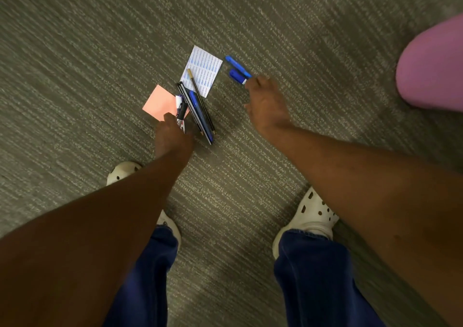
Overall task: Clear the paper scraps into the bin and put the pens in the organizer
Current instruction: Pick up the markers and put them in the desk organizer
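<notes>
A pink blob (433,63) sits at three o'clock. The left hand (174,136) grips a bunch of pens (198,111) – the right hand (268,103) pinches two blue markers (238,72).

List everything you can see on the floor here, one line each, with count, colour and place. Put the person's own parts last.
carpet: one, grey-green ribbed, fills the view.
white printed paper: one, white with blue print, centre, partly under the pens.
pink paper: one, salmon pink, left of the pens, its right edge under the marker.
bundle of pens: several, black, blue and one gold-tipped, lying side by side at centre; exact count unclear.
black marker: one, black and white, at the left fingertips.
blue markers: two, blue, right of the white paper, at the right fingertips.
pink object: one, pink, right edge, cut off.
shoes: two, white clogs, bottom.
trousers: dark blue, bottom.
left hand: touching the black marker.
right hand: reaching the blue markers.
</notes>
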